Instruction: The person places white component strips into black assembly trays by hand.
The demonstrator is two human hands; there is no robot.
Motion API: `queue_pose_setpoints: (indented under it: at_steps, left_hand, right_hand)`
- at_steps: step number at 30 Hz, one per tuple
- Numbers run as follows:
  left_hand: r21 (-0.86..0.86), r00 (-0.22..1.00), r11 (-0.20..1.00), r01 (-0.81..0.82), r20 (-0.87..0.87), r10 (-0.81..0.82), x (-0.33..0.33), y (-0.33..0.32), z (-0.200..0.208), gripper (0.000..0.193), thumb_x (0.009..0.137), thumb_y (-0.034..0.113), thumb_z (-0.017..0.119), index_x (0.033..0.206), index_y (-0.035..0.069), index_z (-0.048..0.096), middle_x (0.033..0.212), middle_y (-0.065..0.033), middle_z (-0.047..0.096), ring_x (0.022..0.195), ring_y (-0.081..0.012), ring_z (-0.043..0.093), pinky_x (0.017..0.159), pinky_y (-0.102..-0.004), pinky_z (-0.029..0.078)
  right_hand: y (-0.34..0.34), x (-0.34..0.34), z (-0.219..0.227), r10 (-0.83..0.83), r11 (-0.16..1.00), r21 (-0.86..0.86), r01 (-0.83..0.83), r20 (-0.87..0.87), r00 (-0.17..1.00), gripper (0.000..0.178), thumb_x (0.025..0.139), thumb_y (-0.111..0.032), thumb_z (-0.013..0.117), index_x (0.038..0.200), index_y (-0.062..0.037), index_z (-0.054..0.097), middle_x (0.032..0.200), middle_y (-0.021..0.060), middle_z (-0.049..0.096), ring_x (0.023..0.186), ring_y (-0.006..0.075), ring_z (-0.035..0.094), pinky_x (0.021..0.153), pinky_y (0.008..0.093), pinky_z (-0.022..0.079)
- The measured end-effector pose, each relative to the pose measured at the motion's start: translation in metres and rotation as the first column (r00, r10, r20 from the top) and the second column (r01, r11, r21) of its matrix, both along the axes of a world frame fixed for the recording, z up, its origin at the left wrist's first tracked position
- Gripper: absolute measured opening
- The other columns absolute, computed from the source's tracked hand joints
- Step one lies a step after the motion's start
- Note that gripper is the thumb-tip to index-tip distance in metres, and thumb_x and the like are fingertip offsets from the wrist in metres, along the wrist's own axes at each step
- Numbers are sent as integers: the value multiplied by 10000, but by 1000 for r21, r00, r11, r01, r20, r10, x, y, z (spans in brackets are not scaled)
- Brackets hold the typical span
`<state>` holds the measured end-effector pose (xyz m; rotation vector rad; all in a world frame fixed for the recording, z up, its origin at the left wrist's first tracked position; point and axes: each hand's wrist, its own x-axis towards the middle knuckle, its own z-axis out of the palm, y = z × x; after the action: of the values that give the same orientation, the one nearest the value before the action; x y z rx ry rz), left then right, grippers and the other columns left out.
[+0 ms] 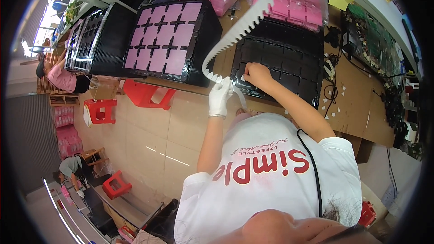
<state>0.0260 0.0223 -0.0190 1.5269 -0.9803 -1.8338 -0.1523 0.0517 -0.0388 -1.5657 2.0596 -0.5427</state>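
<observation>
A white glove covers my left hand [219, 98], whose fingers are closed on a long white strip [239, 25] with a toothed edge. From that hand the strip curves up and away past the top of the picture; a short paler tail hangs below the fingers. My bare right hand [259, 76] is just to the right, its fingers curled together over the near left part of a black compartment tray [280, 58]. Whatever its fingertips pinch, if anything, is too small to make out. The tray lies on the brown bench top.
To the left stand tall stacks of black trays, one topped with pink sheets [163, 38]. Pink wrapped packs [289, 2] sit behind. Cables [332, 79], white scraps and green circuit boards [373, 36] are at the right. Red stools [149, 95] and two other people are farther left.
</observation>
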Motion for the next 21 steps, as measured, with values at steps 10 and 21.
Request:
queue_pose_setpoints:
  at_steps: [10,21]
  left_hand:
    - [-26,999,999,23,-42,-24,1,-6,-7,261,858,308,696,857,56,632,728,23,596,604,-40,517,569,-191,414]
    - [60,978,988,142,-163,-131,-27,9,27,353,853,218,706,1141,49,593,893,30,621,676,-26,530,603,-182,426]
  right_hand:
    - [12,7,-1,-21,997,-66,27,95,995,137,715,-193,667,766,-66,659,866,119,643,759,275,626,664,385,500]
    - [54,-3,13,-176,966,160,204,983,61,219,832,-173,672,983,-26,618,810,36,613,609,58,443,501,196,321]
